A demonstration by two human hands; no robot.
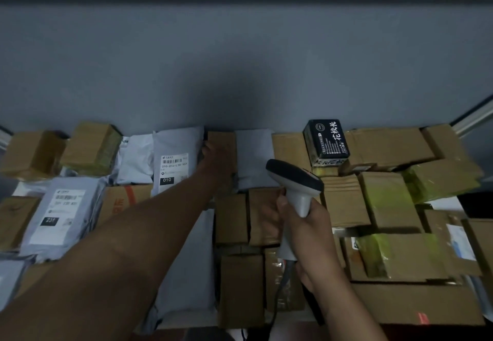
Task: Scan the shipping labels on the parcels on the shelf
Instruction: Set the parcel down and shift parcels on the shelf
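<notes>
Cardboard is met by the left hand (213, 154) at the back row: its fingers lie on the upper left edge of a narrow brown box (222, 143) standing against the grey wall (240, 60), but whether they are curled round the box or merely pressed to it cannot be told, since the hand is dim and blurred. The right hand (304, 223) is wrapped firmly round the pale grip of a barcode scanner (296, 180), whose dark head is pointed up and left toward the back row.

By judgement, a parcel is being reached for so that its label can be exposed; no label is seen on the box's visible face. The box would next need to be tilted or turned until a barcode faces the scanner, which must then be aimed at it.

Just left of the box, a grey mailer bag (176, 159) is stood with its label marked 010 facing out; another labelled mailer (61, 215) is laid further left. A black printed box (326, 140) is set to the right. The shelf is packed tightly, so neighbouring parcels could be dragged or toppled when the box is pulled.
</notes>
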